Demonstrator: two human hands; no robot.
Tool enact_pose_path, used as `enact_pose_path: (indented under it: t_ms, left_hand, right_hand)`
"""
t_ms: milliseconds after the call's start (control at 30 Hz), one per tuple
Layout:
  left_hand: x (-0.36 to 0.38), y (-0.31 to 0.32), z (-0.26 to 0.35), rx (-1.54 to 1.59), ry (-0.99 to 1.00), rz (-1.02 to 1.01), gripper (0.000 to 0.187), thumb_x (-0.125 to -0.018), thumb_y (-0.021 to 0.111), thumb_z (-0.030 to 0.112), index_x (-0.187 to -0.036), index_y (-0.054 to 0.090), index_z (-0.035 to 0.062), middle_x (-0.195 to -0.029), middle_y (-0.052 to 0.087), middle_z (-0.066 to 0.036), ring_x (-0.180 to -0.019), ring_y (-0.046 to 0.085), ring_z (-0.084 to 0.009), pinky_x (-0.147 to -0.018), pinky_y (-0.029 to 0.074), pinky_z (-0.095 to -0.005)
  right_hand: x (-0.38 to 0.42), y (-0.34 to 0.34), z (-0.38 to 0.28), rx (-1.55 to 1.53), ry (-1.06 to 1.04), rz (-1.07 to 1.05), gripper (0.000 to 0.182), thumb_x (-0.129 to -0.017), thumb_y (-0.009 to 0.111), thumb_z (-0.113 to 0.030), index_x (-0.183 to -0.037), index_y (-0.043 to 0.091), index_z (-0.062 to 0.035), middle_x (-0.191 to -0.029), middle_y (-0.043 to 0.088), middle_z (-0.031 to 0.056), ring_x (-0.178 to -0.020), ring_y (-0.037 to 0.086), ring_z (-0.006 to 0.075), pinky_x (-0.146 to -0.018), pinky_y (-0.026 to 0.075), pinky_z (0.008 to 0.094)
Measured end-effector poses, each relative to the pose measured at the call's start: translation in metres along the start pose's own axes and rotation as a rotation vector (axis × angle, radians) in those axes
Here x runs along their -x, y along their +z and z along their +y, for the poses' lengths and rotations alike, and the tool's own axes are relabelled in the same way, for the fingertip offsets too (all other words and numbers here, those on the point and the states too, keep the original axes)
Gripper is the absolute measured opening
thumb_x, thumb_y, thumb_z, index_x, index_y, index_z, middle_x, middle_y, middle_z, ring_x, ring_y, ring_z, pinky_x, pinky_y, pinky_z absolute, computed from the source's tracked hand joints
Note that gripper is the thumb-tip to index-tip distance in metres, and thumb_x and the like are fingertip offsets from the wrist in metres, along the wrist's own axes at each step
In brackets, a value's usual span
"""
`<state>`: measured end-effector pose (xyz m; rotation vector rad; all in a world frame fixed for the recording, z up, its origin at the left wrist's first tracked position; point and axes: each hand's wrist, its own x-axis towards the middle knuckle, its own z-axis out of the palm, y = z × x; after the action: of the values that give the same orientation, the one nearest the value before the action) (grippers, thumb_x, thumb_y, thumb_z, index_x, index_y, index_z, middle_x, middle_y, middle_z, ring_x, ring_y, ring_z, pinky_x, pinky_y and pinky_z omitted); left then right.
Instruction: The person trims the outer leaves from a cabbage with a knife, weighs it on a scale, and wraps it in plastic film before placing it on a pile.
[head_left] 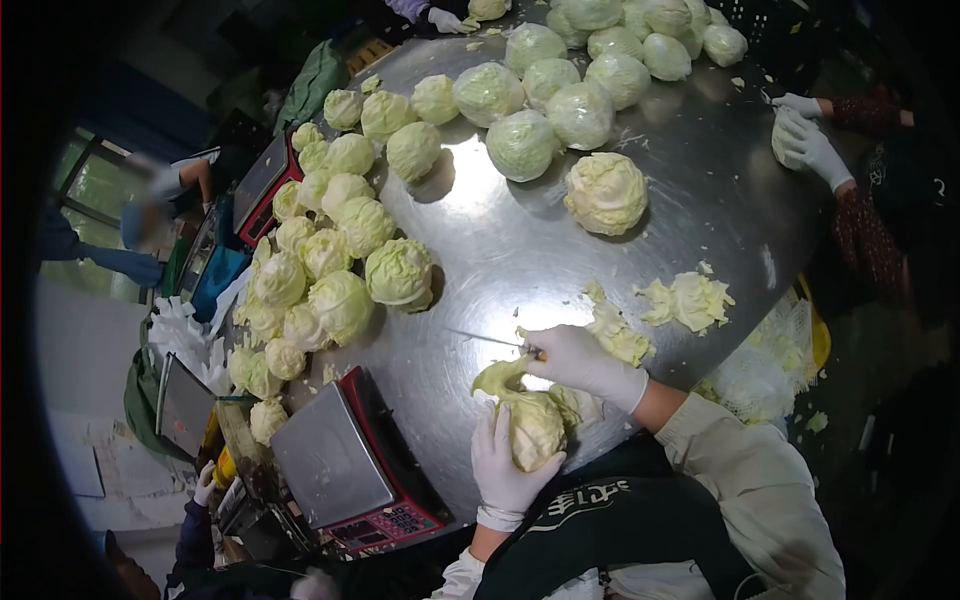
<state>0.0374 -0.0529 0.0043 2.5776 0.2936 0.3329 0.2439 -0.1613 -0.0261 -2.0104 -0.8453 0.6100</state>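
Note:
In a white glove, my left hand [503, 472] is closed around the lower side of a cabbage [538, 432] at the table's near edge. My right hand [590, 368], also gloved, grips a knife [484, 339] whose thin blade points left across the metal. An outer leaf [500, 377] stands partly away from the cabbage, just below the knife and against my right fingers. Loose cut leaves [617, 333] lie right beyond my right hand. The knife's handle is mostly hidden in my grip.
Piled cabbages [340, 305] line the left side of the steel table [690, 220]; wrapped cabbages [580, 115] sit at the back. A scale [335, 455] stands at near left. Across the right edge, a co-worker's gloved hand [815, 150] holds a cabbage. A mesh bag [765, 365] hangs below.

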Motion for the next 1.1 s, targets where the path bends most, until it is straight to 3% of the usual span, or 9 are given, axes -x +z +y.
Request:
enact_pose_path:
  t_ms: [100,167,233,300,400,533,767,967,1100]
  left_hand:
    - [0.017,-0.008,-0.011,0.084,-0.079,0.008,0.092,-0.059,0.095,0.033,-0.135,0.052,0.0018,-0.131,0.051,-0.023,-0.123,0.051,-0.0413,-0.109,0.042,-0.0479]
    - [0.022,-0.013,-0.016,0.127,-0.143,0.013,0.089,-0.059,0.095,0.032,-0.132,0.053,0.0027,-0.129,0.05,-0.022,-0.122,0.051,-0.0414,-0.108,0.043,-0.048]
    - [0.02,-0.015,-0.016,0.103,-0.111,-0.001,0.085,-0.06,0.095,0.036,-0.126,0.055,0.0019,-0.127,0.05,-0.023,-0.121,0.052,-0.044,-0.103,0.045,-0.0522]
    - [0.015,-0.012,-0.011,0.087,-0.117,-0.002,0.086,-0.06,0.094,0.037,-0.127,0.055,0.0021,-0.126,0.051,-0.023,-0.12,0.053,-0.0439,-0.102,0.045,-0.0526]
    - [0.005,-0.008,-0.008,0.026,-0.154,-0.045,0.086,-0.059,0.093,0.038,-0.129,0.056,0.0028,-0.125,0.051,-0.023,-0.121,0.053,-0.044,-0.101,0.045,-0.0524]
    - [-0.002,-0.006,-0.001,-0.061,-0.048,-0.031,0.087,-0.058,0.091,0.039,-0.131,0.059,0.0047,-0.128,0.052,-0.023,-0.121,0.053,-0.0435,-0.1,0.045,-0.0531]
    - [-0.006,-0.009,0.005,-0.109,-0.032,-0.107,0.084,-0.059,0.089,0.044,-0.129,0.061,0.0079,-0.129,0.055,-0.023,-0.125,0.051,-0.0417,-0.1,0.044,-0.0511]
    - [-0.012,-0.02,0.005,-0.19,-0.025,-0.222,0.079,-0.06,0.088,0.047,-0.123,0.062,0.0073,-0.129,0.058,-0.016,-0.126,0.052,-0.0372,-0.098,0.045,-0.0506]
    - [-0.013,-0.024,0.008,-0.196,-0.007,-0.227,0.077,-0.055,0.092,0.04,-0.116,0.061,0.0036,-0.127,0.058,-0.02,-0.12,0.054,-0.0415,-0.1,0.047,-0.048]
  right_hand:
    - [-0.005,0.001,0.035,0.176,0.138,0.0,0.032,-0.086,0.066,-0.034,-0.106,0.071,-0.0083,-0.088,0.071,0.0131,-0.084,0.069,0.034,-0.077,0.054,0.0443]
    - [0.009,0.004,0.033,0.095,-0.031,0.162,0.041,-0.087,0.067,-0.039,-0.117,0.069,-0.0098,-0.091,0.071,0.013,-0.084,0.069,0.0327,-0.077,0.054,0.0438]
    - [0.032,-0.008,-0.01,0.047,-0.064,0.09,0.051,-0.086,0.069,-0.045,-0.123,0.066,-0.0103,-0.093,0.071,0.0152,-0.086,0.069,0.0328,-0.077,0.053,0.0437]
    - [0.049,-0.011,-0.031,-0.052,-0.07,-0.267,0.053,-0.084,0.069,-0.046,-0.121,0.066,-0.0082,-0.089,0.07,0.0165,-0.084,0.07,0.0338,-0.077,0.053,0.0436]
    - [0.055,-0.006,-0.045,-0.015,0.072,-0.34,0.065,-0.077,0.074,-0.051,-0.122,0.065,-0.0047,-0.087,0.07,0.0169,-0.082,0.069,0.0332,-0.074,0.054,0.042]
    - [0.053,-0.001,-0.038,0.038,0.048,-0.303,0.061,-0.08,0.07,-0.052,-0.116,0.066,-0.0036,-0.082,0.069,0.0181,-0.078,0.069,0.0356,-0.071,0.053,0.0445]
    - [0.042,-0.003,0.004,-0.349,0.216,-0.352,0.039,-0.084,0.071,-0.032,-0.105,0.067,0.0004,-0.075,0.065,0.0079,-0.061,0.061,0.0155,-0.053,0.05,0.0297]
    - [0.045,-0.025,-0.027,-0.113,0.101,-0.305,0.035,-0.084,0.071,-0.028,-0.105,0.07,-0.001,-0.078,0.068,0.0085,-0.071,0.064,0.014,-0.066,0.053,0.0312]
    - [0.017,-0.034,0.014,-0.371,0.218,-0.106,0.036,-0.081,0.073,-0.026,-0.11,0.072,-0.0043,-0.082,0.07,0.0126,-0.076,0.068,0.0207,-0.074,0.054,0.0332]
